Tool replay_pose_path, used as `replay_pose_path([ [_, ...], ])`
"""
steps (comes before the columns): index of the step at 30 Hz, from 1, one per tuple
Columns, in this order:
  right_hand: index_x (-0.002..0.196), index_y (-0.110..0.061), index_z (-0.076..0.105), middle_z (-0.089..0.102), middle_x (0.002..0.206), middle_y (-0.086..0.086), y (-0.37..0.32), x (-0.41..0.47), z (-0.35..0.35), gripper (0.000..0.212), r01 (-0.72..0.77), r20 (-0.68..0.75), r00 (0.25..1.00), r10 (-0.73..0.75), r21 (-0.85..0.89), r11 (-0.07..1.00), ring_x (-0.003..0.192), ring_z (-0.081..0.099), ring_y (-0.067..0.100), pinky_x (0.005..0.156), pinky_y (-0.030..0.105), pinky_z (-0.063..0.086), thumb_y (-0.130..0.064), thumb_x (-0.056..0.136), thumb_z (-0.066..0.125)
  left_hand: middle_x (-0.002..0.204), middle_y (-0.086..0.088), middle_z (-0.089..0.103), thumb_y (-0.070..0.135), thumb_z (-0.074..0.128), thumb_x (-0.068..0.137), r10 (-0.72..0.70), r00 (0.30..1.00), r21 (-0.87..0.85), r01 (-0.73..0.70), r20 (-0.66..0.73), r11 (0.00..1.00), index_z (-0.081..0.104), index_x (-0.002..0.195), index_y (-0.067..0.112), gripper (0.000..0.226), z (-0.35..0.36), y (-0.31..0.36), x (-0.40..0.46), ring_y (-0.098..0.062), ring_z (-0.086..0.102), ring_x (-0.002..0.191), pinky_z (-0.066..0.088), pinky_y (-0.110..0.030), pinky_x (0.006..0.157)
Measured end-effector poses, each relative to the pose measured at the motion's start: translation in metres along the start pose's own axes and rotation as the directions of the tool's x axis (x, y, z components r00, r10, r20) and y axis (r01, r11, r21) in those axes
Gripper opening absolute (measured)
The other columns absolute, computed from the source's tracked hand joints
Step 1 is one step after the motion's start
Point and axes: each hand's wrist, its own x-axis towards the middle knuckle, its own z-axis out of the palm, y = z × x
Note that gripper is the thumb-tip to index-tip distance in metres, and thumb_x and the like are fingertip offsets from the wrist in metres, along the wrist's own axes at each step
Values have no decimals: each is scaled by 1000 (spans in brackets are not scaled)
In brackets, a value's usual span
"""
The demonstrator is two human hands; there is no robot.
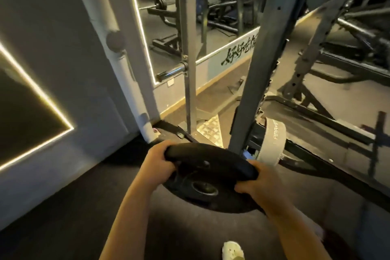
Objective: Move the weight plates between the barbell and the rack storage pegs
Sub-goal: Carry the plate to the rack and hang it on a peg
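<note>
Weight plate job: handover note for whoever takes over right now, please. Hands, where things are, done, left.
Left hand: grips the weight plate at its left rim.
Right hand: grips its right rim.
The plate is carried, tilted, in front of the rack upright. The chrome sleeve by the rear post is bare.
Done: plate in hand.
Left: slide it onto its peg or sleeve; which one cannot be told.

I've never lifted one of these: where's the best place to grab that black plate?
By the rim, on opposite sides, as here: the left hand curls over the far-left edge of the plate, and the right hand over the right edge. The disc is wide and flat, with grip slots near the rim, so two hands balance it.
</note>
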Motion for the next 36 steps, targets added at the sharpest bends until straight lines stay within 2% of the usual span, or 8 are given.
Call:
replay_pose_path([
  [5, 86, -25, 64, 68, 81, -2, -31, 73, 20, 30, 69, 76, 995, -65, -51, 996, 82, 63, 11, 76, 26, 54, -2, 69, 75, 87, 8, 63, -8, 62, 81, 47, 990, 74, -37, -134, 997, 59, 93, 29, 39, -38, -13, 43, -3, 59, 85, 42, -15, 72],
  [11, 79, -16, 70, 70, 68, 1, -44, 201, 41, 26, -58, 161, 985, 61, -23, 998, 74, 67, 18, 70, 33, 54, 0, 60, 74, 92, 11, 64, -3, 61, 84, -4, 995, 134, 18, -99, 991, 59, 96, 27, 32, -66, -45, 144, -3, 60, 91, 44, -13, 78],
  [15, 63, -24, 67, 64, 56, -6, -59, 296, 56, 21, -51, 160, 985, 64, -87, 995, 63, 61, 11, 55, 24, 43, -9, 48, 71, 89, 6, 65, -8, 59, 77, -129, 991, 151, 132, -32, 980, 61, 92, 20, 32, -91, -71, 230, -5, 60, 88, 51, -24, 80],
  [17, 58, -27, 64, 63, 55, -7, -74, 340, 65, 22, -17, 185, 982, 41, -128, 992, 59, 58, 7, 53, 22, 39, -7, 51, 71, 90, 5, 64, -10, 57, 76, -157, 986, 156, 163, -51, 974, 61, 94, 20, 36, -106, -82, 270, -8, 59, 87, 47, -15, 71],
  [23, 67, -27, 58, 60, 62, -8, -123, 428, 96, 30, 92, 192, 980, -53, -200, 976, 58, 56, -2, 49, 10, 39, -2, 62, 73, 81, 8, 59, -13, 54, 78, -156, 975, 158, 181, -160, 971, 53, 79, 33, 45, -156, -91, 360, -14, 56, 83, 37, -19, 63],
  [27, 74, -27, 64, 66, 69, -6, -131, 478, 112, 26, -16, 170, 984, 49, -188, 982, 69, 64, 14, 57, 24, 45, -20, 50, 69, 82, 11, 57, -8, 55, 82, -163, 984, 199, 173, -67, 965, 51, 86, 33, 41, -181, -104, 422, -12, 56, 85, 40, -24, 74],
  [33, 76, -26, 58, 58, 71, -9, -145, 560, 153, 25, -114, 85, 986, 142, -269, 956, 70, 55, 2, 53, 8, 39, -6, 69, 73, 76, 15, 55, -6, 63, 74, -89, 989, 252, 58, 115, 966, 50, 75, 36, 43, -214, -157, 530, -8, 55, 78, 42, -23, 70],
  [36, 95, -25, 61, 58, 80, -12, -151, 595, 167, 31, -155, 75, 980, 187, -314, 937, 80, 58, 4, 61, 8, 44, -8, 72, 73, 83, 14, 56, -3, 64, 78, -64, 977, 241, 13, 205, 970, 54, 83, 33, 38, -225, -174, 571, -2, 53, 81, 41, -13, 71],
])
